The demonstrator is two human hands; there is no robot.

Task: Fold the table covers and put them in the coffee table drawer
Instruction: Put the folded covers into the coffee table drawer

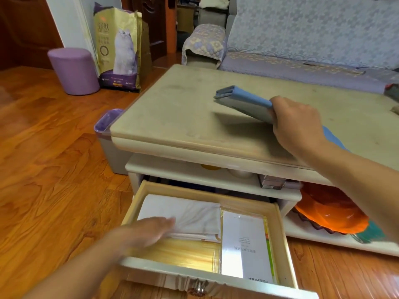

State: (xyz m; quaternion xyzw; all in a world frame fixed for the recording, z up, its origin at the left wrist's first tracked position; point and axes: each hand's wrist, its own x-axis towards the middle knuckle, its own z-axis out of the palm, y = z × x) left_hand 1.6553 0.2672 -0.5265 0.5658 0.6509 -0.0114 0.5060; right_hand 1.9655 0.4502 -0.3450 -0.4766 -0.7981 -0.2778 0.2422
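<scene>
My right hand (296, 124) grips a folded blue table cover (241, 101) and holds it tilted just above the beige coffee table top (172, 113). Below, the coffee table drawer (280, 234) is pulled out. A folded white cover (194, 214) lies in its back left part. My left hand (146, 233) is flat, fingers straight, on the near edge of that white cover. A white booklet in a clear sleeve (244, 244) lies along the drawer's right side.
An orange dish (330, 212) and boxes (274, 183) sit on the table's lower shelves. A lined bin (108, 134) stands at the table's left end. A purple stool (73, 70) and a cat-food bag (119, 48) stand beyond on the wooden floor. A sofa (302, 39) runs behind.
</scene>
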